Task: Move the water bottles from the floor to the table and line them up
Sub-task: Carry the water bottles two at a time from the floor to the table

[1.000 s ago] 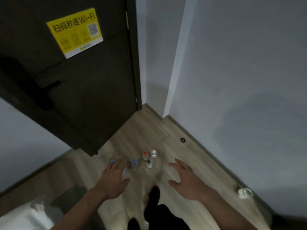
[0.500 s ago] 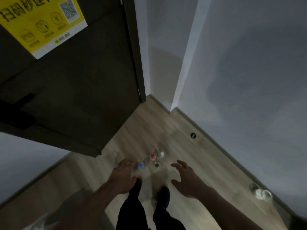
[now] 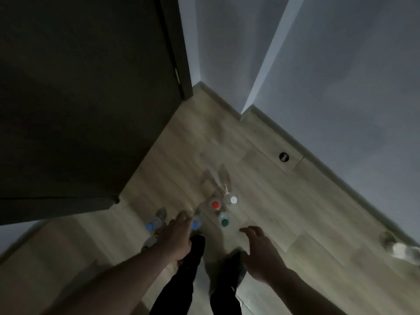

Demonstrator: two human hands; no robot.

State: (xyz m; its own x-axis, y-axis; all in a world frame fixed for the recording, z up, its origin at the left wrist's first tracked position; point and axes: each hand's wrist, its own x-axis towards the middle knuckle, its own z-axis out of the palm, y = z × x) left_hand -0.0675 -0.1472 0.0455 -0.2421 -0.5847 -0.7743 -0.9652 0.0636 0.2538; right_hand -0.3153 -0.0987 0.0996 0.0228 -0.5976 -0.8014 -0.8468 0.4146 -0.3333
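The step in hand looked like the very first pick-up; both arms reached down toward a cluster of small clear plastic water bottles standing upright on the pale wood-plank floor [image 3: 261, 178], and nothing had been lifted yet; no counter showed anywhere in view, so by my reading the whole carry remained to be done. The left hand [image 3: 176, 235] hung with fingers loosely extended and gripping nothing, its fingertips directly over the gap between two blue-capped bottles, the first blue-capped clear bottle [image 3: 151, 225] just to its outer side and the second blue-capped clear bottle [image 3: 195, 223] just beside its inner edge; whether it touched either, I could not tell. The right hand [image 3: 261, 251] was spread and slightly curled, empty, near the green-capped clear bottle [image 3: 223, 220] but apart from it. Behind those stood the red-capped clear bottle [image 3: 215, 204] and the white-capped clear bottle [image 3: 232, 199], close together, nearly touching. All five read as small, light and see-through, caps pointing up at the camera, grouped just ahead of the person's dark shoes and beside the open dark brown door [image 3: 91, 98]; the light was dim and the bodies blurred. The next move seemed to call for each hand closing round a bottle body without knocking its neighbours, since they stood so tight.
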